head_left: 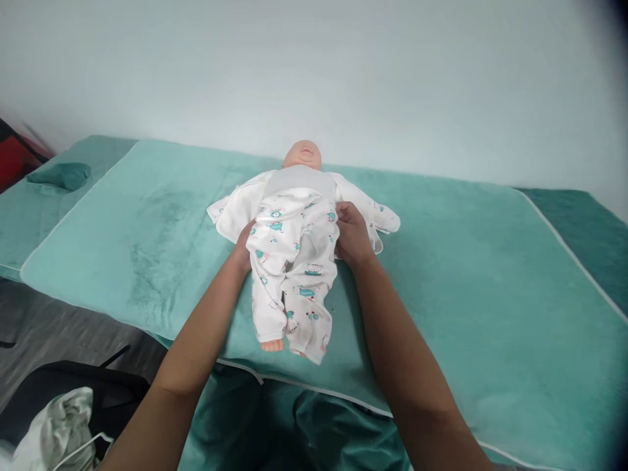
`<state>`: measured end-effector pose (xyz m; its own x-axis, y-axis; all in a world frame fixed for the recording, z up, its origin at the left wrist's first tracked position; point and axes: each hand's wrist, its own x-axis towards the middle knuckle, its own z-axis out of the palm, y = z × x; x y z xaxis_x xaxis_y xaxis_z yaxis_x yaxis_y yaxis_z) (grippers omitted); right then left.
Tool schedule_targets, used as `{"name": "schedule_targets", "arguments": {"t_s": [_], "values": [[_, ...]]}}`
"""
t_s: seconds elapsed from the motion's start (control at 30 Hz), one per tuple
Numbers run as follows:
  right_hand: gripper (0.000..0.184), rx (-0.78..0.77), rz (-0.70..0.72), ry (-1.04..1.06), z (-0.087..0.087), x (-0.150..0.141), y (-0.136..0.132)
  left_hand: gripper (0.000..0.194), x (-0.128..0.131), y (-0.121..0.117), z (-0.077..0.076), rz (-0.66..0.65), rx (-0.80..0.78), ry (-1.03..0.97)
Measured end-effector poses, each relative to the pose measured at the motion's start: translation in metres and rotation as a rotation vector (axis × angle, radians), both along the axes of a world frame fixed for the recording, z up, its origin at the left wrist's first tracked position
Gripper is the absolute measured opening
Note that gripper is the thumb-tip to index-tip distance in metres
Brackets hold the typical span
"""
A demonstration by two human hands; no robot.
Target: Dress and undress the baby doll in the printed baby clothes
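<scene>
A baby doll [302,156] lies on its back, head toward the wall. Printed white baby trousers [307,261] cover its legs and reach up over the belly, with one foot showing at the left cuff. A white baby jacket [360,193] is spread out beneath the doll, sleeves out to both sides. At the left side of the trousers' waist is my left hand [244,243], fingers closed on the cloth and partly hidden by it. My right hand [350,232] pinches the trousers' edge on the right side, its fingers curled.
A green padded bed [456,281] with a pale-edged cover stretches across the view, against a white wall [314,72]. Toward its left end is a face hole [59,176]. A black chair [69,373] with crumpled pale cloth [56,428] stands at the lower left.
</scene>
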<state>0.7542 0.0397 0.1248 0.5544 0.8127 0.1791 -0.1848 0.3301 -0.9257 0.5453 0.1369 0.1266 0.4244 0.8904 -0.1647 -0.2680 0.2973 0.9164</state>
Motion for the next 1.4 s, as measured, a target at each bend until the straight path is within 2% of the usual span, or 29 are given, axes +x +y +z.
{"name": "schedule_targets", "arguments": {"t_s": [0.1, 0.17, 0.27, 0.33, 0.43, 0.53, 0.63, 0.77, 0.87, 0.93, 1.03, 1.1, 1.23, 1.3, 1.4], "values": [[0.032, -0.025, -0.043, -0.092, -0.003, 0.004, 0.001, 0.019, 0.002, 0.001, 0.0, 0.001, 0.031, -0.013], [0.026, -0.051, -0.095, -0.157, -0.006, 0.007, -0.002, 0.021, 0.002, 0.002, -0.001, 0.049, 0.089, -0.027], [0.017, -0.07, -0.19, -0.312, -0.007, 0.009, -0.008, 0.022, 0.001, 0.003, -0.001, 0.197, 0.293, 0.06], [0.014, -0.073, -0.237, -0.439, -0.006, 0.007, -0.011, 0.023, -0.001, 0.005, 0.001, 0.202, 0.447, 0.147], [0.012, -0.074, -0.306, -0.614, -0.002, 0.003, -0.01, 0.026, 0.001, 0.009, 0.005, 0.125, 0.642, 0.215], [0.018, -0.119, -0.356, -0.654, 0.001, 0.005, -0.002, 0.026, 0.006, 0.017, 0.009, 0.048, 0.757, 0.25], [0.023, -0.22, -0.326, -0.561, 0.004, 0.015, 0.012, 0.029, 0.01, 0.025, 0.017, -0.047, 0.711, 0.272], [0.024, -0.284, -0.185, -0.52, 0.006, 0.027, 0.026, 0.028, 0.01, 0.035, 0.035, -0.175, 0.628, 0.394], [0.023, -0.19, -0.139, -0.51, 0.009, 0.028, 0.025, 0.028, 0.006, 0.041, 0.049, -0.305, 0.622, 0.468], [0.024, -0.075, -0.107, -0.586, 0.013, 0.027, 0.023, 0.027, 0.004, 0.042, 0.054, -0.343, 0.655, 0.48], [0.029, 0.101, -0.05, -0.785, 0.021, 0.026, 0.023, 0.025, 0.006, 0.043, 0.055, -0.291, 0.782, 0.516], [0.031, 0.124, -0.05, -0.887, 0.027, 0.028, 0.027, 0.024, 0.012, 0.047, 0.052, -0.187, 0.863, 0.57], [0.029, -0.085, -0.185, -0.992, 0.033, 0.036, 0.05, 0.027, 0.032, 0.066, 0.037, 0.045, 0.894, 0.555], [0.027, -0.199, -0.242, -0.943, 0.032, 0.043, 0.065, 0.029, 0.043, 0.076, 0.027, 0.093, 0.856, 0.488], [0.028, -0.302, -0.253, -0.791, 0.026, 0.049, 0.081, 0.027, 0.056, 0.083, 0.01, 0.167, 0.732, 0.421]]}}
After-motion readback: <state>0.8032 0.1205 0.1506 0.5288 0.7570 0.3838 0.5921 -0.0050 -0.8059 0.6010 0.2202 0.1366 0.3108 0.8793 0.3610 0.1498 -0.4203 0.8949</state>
